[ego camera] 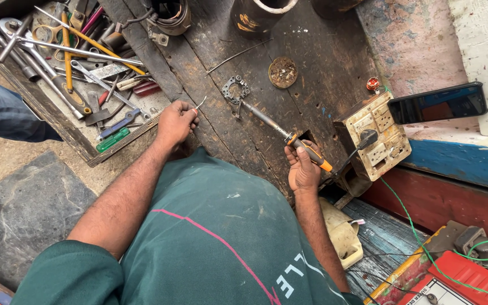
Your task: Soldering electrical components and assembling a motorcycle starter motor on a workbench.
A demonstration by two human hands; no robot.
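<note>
- The dark, worn wooden counter (221, 130) filled the middle of the frame, from the top edge down to the person's green shirt.
- A wooden tray of tools (69, 62) sat in the upper left, crowded with wrenches, screwdrivers and pliers.
- A yellowed switch-and-socket box (377, 135) stood at centre right, with a black plug in it and a dark phone (439, 103) just above and to its right.
- The right hand (303, 169), right of centre, was closed around the orange-and-black handle of a soldering iron (280, 133); the shaft slanted up and left.
- The left hand (175, 121), left of centre, was closed in a pinch on a short length of solder wire (200, 103), whose free end pointed towards the upper right.
- A small metal ring part (235, 89) lay on the counter above centre, with the iron's tip at or just beside it.
- Judging from this, the work looked early: the iron had reached the part, but the wire was well short of the tip, and no fresh joint could be made out.
</note>
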